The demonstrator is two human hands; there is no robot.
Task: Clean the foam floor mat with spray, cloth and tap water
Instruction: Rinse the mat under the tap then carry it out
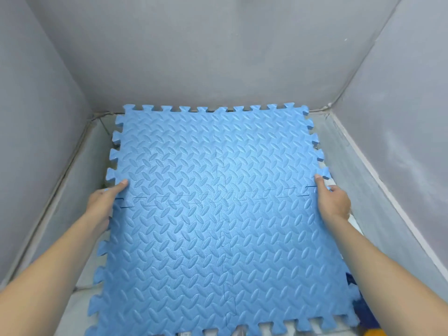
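A blue foam floor mat (218,214), made of interlocking tiles with toothed edges and a raised leaf pattern, fills the middle of the view, its far edge near the back wall. My left hand (103,202) grips its left edge, thumb on top and fingers hidden underneath. On the opposite side my right hand (333,202) grips the right edge the same way, thumb lying on the top surface. No spray, cloth or tap shows.
Grey walls close in at the back (218,57), left (36,117) and right (400,105), with a pale ledge (339,146) along their base. A dark blue and yellow object (366,321) peeks out at the bottom right, under the mat's corner.
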